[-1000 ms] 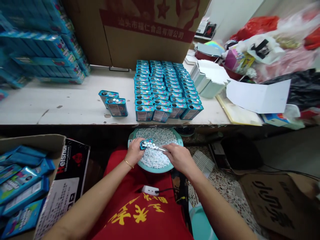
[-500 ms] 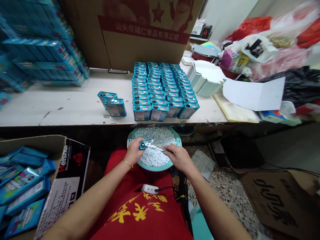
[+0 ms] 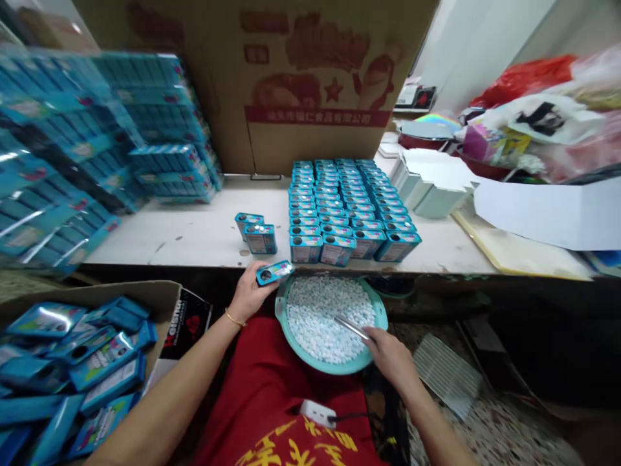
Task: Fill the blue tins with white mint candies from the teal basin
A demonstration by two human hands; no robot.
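A small blue tin (image 3: 274, 272) is gripped in my left hand (image 3: 250, 294), its round opening facing up, just off the left rim of the turquoise basin (image 3: 283, 314). White candies (image 3: 320, 323) fill the basin on my lap. My right hand (image 3: 388, 353) holds a metal scoop (image 3: 352, 327) whose tip rests on the candies. Rows of open blue tins (image 3: 347, 213) stand on the white table (image 3: 208, 223). Left of these rows are two more tins (image 3: 261, 239), standing close together.
A carton of blue packs (image 3: 169, 304) is at the lower left. Wrapped blue stacks (image 3: 165, 155) and a large brown box (image 3: 315, 145) stand behind. White folded card (image 3: 431, 178) and plastic bags (image 3: 548, 120) lie at the right. A white power strip (image 3: 317, 412) rests on my lap.
My left hand has lifted the tin up and left, away from over the candies toward the table edge. The scoop has left the tin's opening and is down at the candies. The view has shifted.
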